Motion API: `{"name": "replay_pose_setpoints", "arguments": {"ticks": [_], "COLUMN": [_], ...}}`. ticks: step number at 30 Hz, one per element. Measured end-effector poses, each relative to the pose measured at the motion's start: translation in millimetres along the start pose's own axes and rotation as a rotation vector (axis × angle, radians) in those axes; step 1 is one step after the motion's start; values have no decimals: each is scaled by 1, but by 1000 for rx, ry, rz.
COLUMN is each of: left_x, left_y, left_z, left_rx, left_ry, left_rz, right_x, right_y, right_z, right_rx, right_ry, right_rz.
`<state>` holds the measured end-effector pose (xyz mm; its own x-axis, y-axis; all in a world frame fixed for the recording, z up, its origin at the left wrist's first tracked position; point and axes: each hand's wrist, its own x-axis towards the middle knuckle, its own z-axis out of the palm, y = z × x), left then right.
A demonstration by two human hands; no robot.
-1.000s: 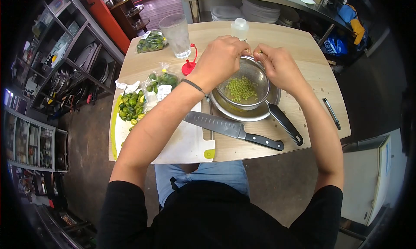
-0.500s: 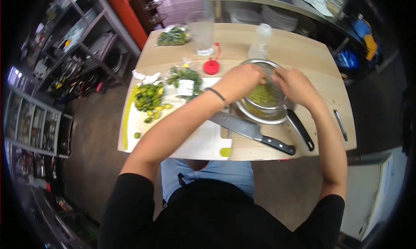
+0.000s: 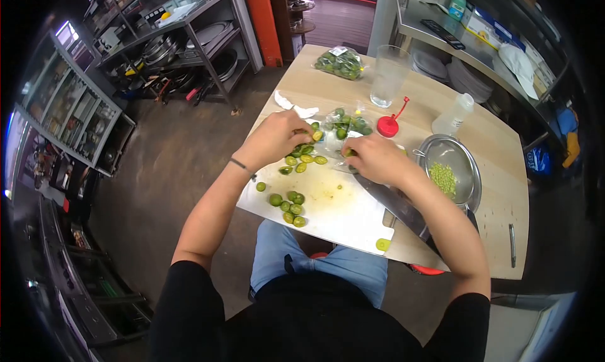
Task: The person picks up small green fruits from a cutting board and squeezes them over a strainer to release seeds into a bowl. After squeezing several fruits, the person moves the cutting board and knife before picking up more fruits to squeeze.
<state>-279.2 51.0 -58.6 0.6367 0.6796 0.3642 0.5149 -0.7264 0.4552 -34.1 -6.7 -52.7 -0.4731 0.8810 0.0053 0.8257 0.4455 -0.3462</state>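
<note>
My left hand (image 3: 280,137) is closed at the pile of halved small limes (image 3: 305,151), its fingertips pinching a lime half (image 3: 317,136) with orange flesh. My right hand (image 3: 378,160) is closed beside a clear bag of whole limes (image 3: 346,124); a small greenish piece, seemingly another lime half (image 3: 348,153), shows at its fingertips. Both hands are above the white cutting board (image 3: 334,214). A few more limes (image 3: 292,207) lie near its front edge. My right forearm partly covers the kitchen knife (image 3: 394,201).
A metal strainer (image 3: 469,154) with pale green bits sits over a bowl at right. Behind stand a clear pitcher (image 3: 389,78), a red cap (image 3: 387,126), a plastic bottle (image 3: 452,116) and another bag of limes (image 3: 339,63). A pen (image 3: 512,245) lies near the right edge.
Both hands have moved left from above the strainer to the limes on the cutting board. The view has turned left, and the strainer's inside now shows more fully.
</note>
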Motion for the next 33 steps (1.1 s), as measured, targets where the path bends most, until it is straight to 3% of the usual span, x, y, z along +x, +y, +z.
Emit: {"name": "replay_pose_setpoints", "arguments": {"ticks": [4,9,12,15,18,20,25,31,33], "left_x": [-40,-67,-77,-87,-104,-113,-115,-108,-97], "left_y": [-19,-34,-37,-32,-26,-24,-16,-10,-4], "left_z": [-3,9,9,-5,-18,-20,-19,-19,-16], "left_rx": [-24,-31,-149,-161,-137,-112,-59,-85,-107], "left_ry": [11,175,210,209,29,-93,-178,-134,-107], "left_rz": [-211,-223,-253,-239,-304,-209,-274,-291,-333], "right_x": [48,50,29,17,13,16,30,29,22], "right_y": [-17,-20,-38,-53,-73,-83,-83,-75,-64], "right_z": [32,17,1,14,27,35,57,58,50], "right_rx": [91,115,151,98,62,-15,-38,-12,136], "right_ry": [29,115,-19,-72,-151,-153,-205,-147,98], "right_rz": [-14,-36,-25,-158,-204,-245,-272,-267,-334]}}
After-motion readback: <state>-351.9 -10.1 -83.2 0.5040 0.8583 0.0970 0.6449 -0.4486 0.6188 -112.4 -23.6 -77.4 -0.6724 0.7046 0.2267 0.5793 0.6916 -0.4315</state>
